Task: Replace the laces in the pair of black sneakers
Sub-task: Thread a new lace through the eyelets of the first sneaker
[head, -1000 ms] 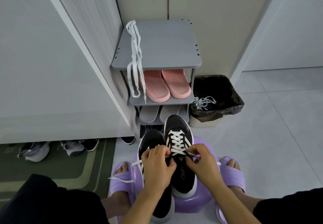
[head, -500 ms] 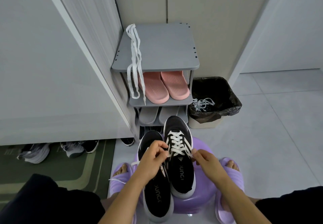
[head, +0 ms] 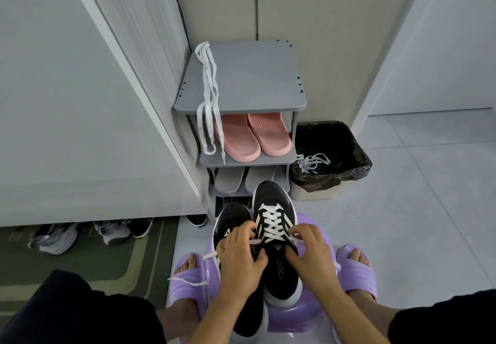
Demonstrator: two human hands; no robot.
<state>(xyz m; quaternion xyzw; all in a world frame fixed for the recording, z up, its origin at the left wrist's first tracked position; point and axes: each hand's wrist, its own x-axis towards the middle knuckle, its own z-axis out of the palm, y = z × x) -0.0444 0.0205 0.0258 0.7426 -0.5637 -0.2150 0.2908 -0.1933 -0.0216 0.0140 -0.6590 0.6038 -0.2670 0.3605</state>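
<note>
The laced black sneaker point(head: 269, 198) and the second black sneaker point(head: 233, 217) stand side by side, touching, on a purple plastic stool point(head: 295, 317) between the person's feet, toes pointing away. A white lace point(head: 272, 223) criss-crosses the first shoe. The left hand point(head: 241, 260) lies over the second sneaker's middle, its fingers curled and pinching one end of that lace near the top eyelets. The right hand point(head: 311, 255) has its fingers bent in a pinch on the other end at the shoe's far side. A loose lace end point(head: 188, 280) trails over the left purple slipper point(head: 185, 290); the right purple slipper point(head: 357, 271) sits just beside the stool.

Straight ahead, near the sneakers' toes, a grey shoe rack point(head: 241, 80) closes the way forward. Spare white laces point(head: 208, 96) hang over the left side of its top and down past the pink slippers point(head: 252, 137) on the shelf beneath; grey slippers point(head: 230, 182) fill the shelf below that. A bin with a black liner point(head: 332, 150) stands against the rack's right side with discarded white laces point(head: 311, 162) on its near edge.

A white cabinet point(head: 80, 102) walls off the left, with grey and black shoes point(head: 53, 239) tucked under it on a green mat point(head: 80, 260). Bare tiled floor point(head: 402, 209) spreads to the right.
</note>
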